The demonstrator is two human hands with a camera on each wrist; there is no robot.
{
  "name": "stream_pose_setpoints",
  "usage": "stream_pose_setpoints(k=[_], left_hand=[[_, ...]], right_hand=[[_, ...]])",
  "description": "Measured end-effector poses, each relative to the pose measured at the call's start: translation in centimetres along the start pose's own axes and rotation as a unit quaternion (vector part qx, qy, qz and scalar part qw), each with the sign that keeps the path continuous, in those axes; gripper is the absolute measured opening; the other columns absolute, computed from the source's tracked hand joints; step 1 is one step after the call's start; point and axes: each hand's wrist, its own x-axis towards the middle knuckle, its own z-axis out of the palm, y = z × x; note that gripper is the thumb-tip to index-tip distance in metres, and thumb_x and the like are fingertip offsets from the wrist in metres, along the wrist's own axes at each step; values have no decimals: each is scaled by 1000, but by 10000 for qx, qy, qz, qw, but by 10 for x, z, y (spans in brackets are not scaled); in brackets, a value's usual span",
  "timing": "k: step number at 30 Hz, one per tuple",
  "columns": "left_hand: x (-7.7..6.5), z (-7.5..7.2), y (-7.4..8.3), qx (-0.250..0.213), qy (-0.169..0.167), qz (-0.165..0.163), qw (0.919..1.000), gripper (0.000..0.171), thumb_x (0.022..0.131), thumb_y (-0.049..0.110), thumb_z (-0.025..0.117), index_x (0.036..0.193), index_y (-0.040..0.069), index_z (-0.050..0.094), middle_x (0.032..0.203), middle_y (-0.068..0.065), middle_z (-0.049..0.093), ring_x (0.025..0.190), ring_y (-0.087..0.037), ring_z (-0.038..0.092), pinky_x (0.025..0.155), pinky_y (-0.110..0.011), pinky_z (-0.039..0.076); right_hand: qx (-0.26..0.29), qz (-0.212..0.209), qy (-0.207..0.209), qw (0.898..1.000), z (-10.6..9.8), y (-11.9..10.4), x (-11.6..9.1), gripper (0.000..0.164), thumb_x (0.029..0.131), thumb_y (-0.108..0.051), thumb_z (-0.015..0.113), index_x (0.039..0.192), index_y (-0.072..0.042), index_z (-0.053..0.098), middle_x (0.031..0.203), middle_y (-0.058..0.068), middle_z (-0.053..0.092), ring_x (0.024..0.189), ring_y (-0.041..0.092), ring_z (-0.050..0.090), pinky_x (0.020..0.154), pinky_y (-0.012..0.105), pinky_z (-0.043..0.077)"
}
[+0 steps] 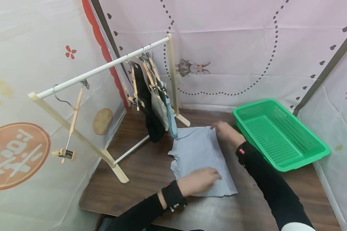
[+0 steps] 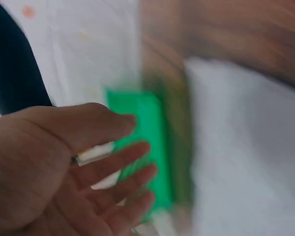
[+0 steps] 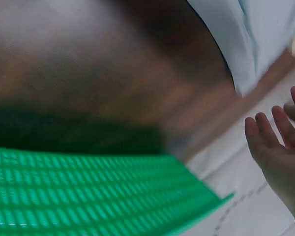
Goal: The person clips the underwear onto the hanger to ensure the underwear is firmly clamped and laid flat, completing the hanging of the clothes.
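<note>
A light blue-grey garment [image 1: 200, 150] lies flat on the table, its left edge ruffled and its right edge straight. My left hand [image 1: 198, 181] hovers over its near part, and in the left wrist view its fingers [image 2: 132, 155] are loosely bent with nothing between them. At the garment's far right corner is my right hand [image 1: 227, 132]. The right wrist view shows this hand [image 3: 285, 152] with fingers parted, a small gap from the cloth [image 3: 236, 54].
A green plastic basket [image 1: 280, 139] stands right of the garment. At the left, a rack [image 1: 104, 67] carries a black garment [image 1: 144, 96], a grey one [image 1: 159, 107], a blue one [image 1: 171, 118] and a bare clip hanger [image 1: 76, 110]. Printed cloth walls [image 1: 234, 48] surround the table [image 1: 141, 192].
</note>
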Motion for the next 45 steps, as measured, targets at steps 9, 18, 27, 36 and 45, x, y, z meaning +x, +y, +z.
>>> stream_pose_setpoints(k=[9, 18, 27, 36, 45], left_hand=[[-43, 53, -91, -980, -1122, -2676, 9519, 104, 86, 66, 70, 163, 15, 22, 168, -24, 5, 151, -52, 1, 121, -60, 21], [-36, 45, -137, -1364, -1323, -2516, 9490, 113, 79, 65, 77, 165, 25, 15, 171, -11, -9, 153, -42, -14, 118, -68, 17], [-83, 43, -130, -1658, 173, -2409, 9561, 87, 92, 42, 75, 158, 5, 32, 166, -26, 12, 153, -46, 7, 123, -58, 16], [-186, 12, -117, -1461, 4140, -3752, 8164, 27, 96, -2, 64, 123, -1, 66, 123, -18, 66, 115, -32, 62, 99, -40, 49], [-267, -22, -109, -1509, 6164, -4826, 6036, 42, 104, 11, 57, 143, 4, 45, 138, -7, 43, 118, -7, 47, 95, -18, 44]], right_hand=[[-658, 710, -1550, 9832, 64, -29, -27, 68, 102, -33, 63, 158, -6, 34, 161, 33, 23, 147, 51, 24, 115, 61, 32], [-496, 1791, -1380, 9728, 70, -33, -19, 72, 101, -36, 63, 160, -10, 31, 163, 33, 16, 150, 49, 16, 111, 70, 30], [-45, 1531, -1007, 9831, 74, -30, -33, 64, 103, -32, 62, 158, -13, 37, 164, 26, 21, 150, 50, 14, 112, 74, 24], [-225, 123, 123, 9996, 50, -76, -57, 43, 97, -10, 68, 137, 1, 57, 139, 28, 54, 129, 49, 50, 104, 62, 44], [629, -1201, 11, 9908, 28, -157, -56, 31, 101, -11, 63, 130, -3, 64, 127, 11, 67, 122, 28, 61, 102, 44, 51]])
